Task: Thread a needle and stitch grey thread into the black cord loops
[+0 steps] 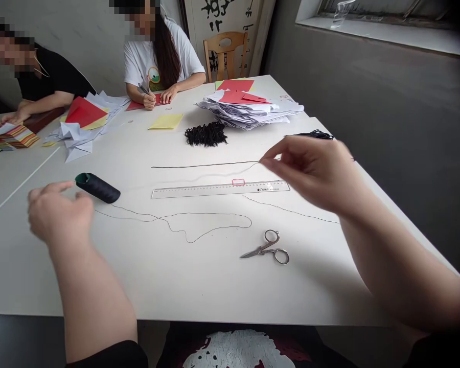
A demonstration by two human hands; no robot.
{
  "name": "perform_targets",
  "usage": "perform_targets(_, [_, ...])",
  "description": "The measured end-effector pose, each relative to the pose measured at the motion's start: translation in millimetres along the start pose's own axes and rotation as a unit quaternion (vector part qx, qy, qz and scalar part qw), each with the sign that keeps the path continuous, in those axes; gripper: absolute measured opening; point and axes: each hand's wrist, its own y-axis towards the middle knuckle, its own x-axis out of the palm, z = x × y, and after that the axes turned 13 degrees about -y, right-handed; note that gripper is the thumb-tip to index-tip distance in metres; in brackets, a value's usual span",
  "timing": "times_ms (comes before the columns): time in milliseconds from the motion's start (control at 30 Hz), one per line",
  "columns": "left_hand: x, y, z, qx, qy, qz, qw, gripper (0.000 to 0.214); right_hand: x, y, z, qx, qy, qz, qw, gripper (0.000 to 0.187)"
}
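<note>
My right hand (310, 171) is closed in a pinch above the far end of the ruler, with a thin black thread (205, 165) at its fingertips. That dark strand runs left from the pinch, nearly straight. My left hand (59, 212) hovers slightly blurred beside a spool of black thread (99, 189), thumb and index finger apart. The spool lies on its side, its green core end facing the hand. Loose thread (199, 237) loops across the table from the spool. A clear ruler (214, 190) lies between the hands. Nearer to me are small metal scissors (266, 250), their handles spread.
A bunch of black thread loops (206, 134) sits beyond the ruler, and another black bundle (316, 134) is partly behind my right hand. Farther back stand a paper stack (249, 110) and a yellow sheet (166, 121). Across the white table (168, 286), one person (164, 56) writes; another sits left.
</note>
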Motion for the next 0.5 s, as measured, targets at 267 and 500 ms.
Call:
perform_targets(267, [78.4, -116.7, 61.7, -0.07, -0.274, -0.601, 0.748, 0.041, 86.1, -19.5, -6.6, -0.038, -0.032, -0.199, 0.979, 0.01])
perform_targets(500, [89.8, -134.0, 57.4, -0.182, -0.284, -0.569, 0.75, 0.035, 100.3, -25.3, 9.8, -0.036, 0.064, -0.203, 0.976, 0.013])
